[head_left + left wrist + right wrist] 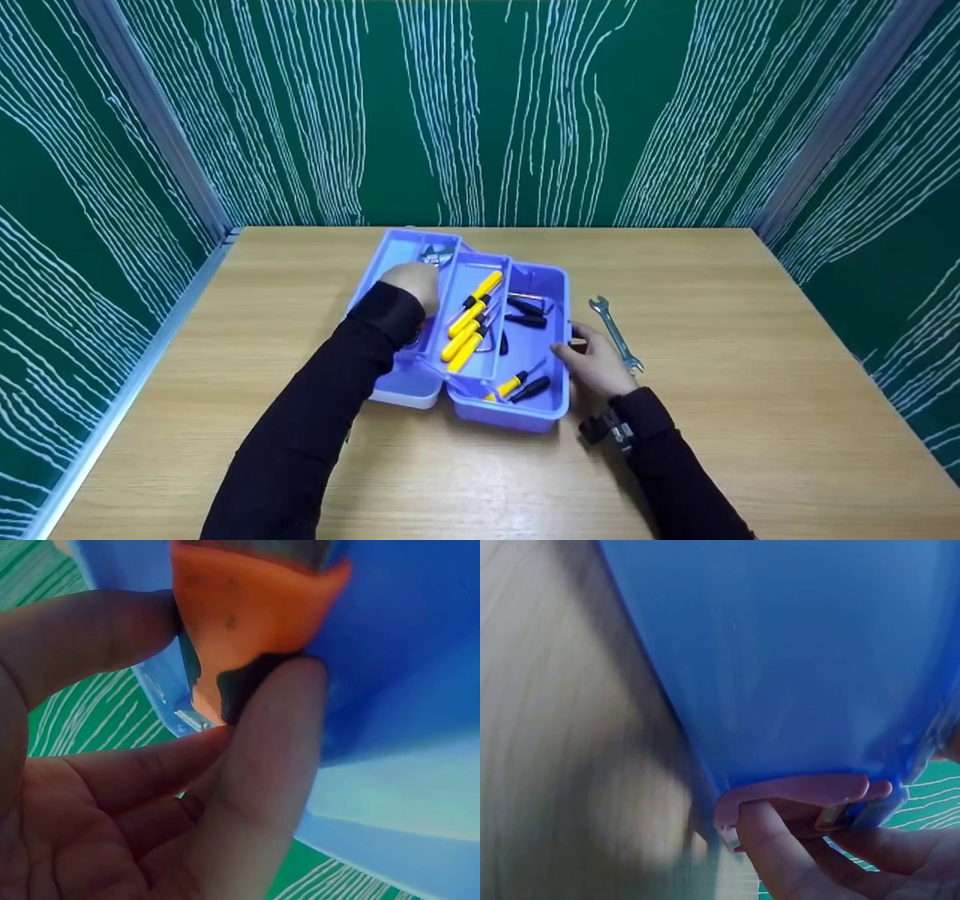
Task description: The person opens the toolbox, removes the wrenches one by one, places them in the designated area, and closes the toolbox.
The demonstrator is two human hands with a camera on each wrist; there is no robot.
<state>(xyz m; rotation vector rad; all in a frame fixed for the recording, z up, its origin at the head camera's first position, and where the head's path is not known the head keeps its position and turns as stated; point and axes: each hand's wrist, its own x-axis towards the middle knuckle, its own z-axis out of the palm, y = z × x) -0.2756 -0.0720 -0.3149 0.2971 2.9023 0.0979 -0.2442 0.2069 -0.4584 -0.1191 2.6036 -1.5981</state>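
Left hand (414,286) clamping one orange-black handle (244,611) inside one toolbox's (517,418) left tray | right hand (600,364) curling fingers round one pink latch (802,790) | four yellow-handled screwdrivers (468,316) lying mid-tray | one wrench (616,334) lying beside

Long plain black sleeves (289,431); small black-and-grey right-wrist device (619,431)

We see a blue-purple toolbox (506,418) standing open, its stepped trays fanned out to the left over its deep base. At the toolbox's right wall, the right hand (600,364) grips a pinkish handle-like piece (802,787). Over the toolbox's left tray, the left hand (412,285) pinches an orange-and-black grip (240,607) with a greyish part at one end; we cannot make out its full shape.
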